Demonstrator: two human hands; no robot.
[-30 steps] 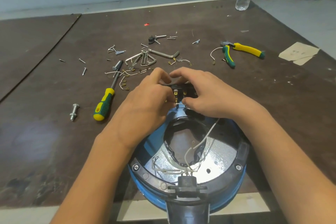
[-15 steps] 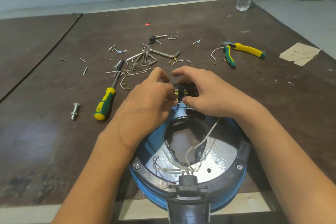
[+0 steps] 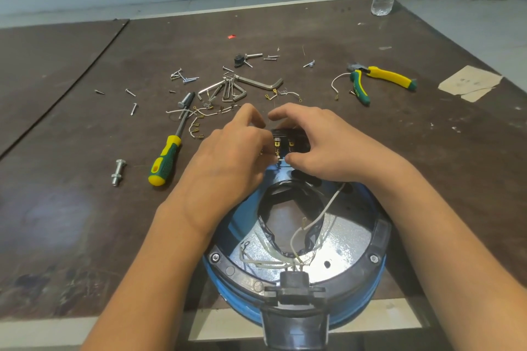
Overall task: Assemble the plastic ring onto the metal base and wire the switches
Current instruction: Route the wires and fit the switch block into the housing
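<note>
- Left hand point(image 3: 228, 157) is pinched shut, thumb and forefinger closed on the end of a thin white wire point(image 3: 281, 161) at the switch block point(image 3: 289, 141); I judge the tight pinch is there to steer a small connector onto a brass terminal
- Right hand point(image 3: 322, 148) is curled over the switch block, gripping it from the far side and below, which I read as bracing it against the push
- Black plastic ring point(image 3: 380, 232) already sits on the shiny metal base point(image 3: 339, 248), screw heads showing at its near corners; the switch block sits at the ring's far edge
- Loose white leads run from the near connector across the base, kept slack for reaching the terminals, as I judge it
- Screwdriver point(image 3: 165, 159) and pliers point(image 3: 379, 80) lie aside, untouched
- I cannot tell whether the connector is seated: fingers cover the joint, and the terminals are too small to read
- Near end of the assembly is cut off by the frame edge
</note>
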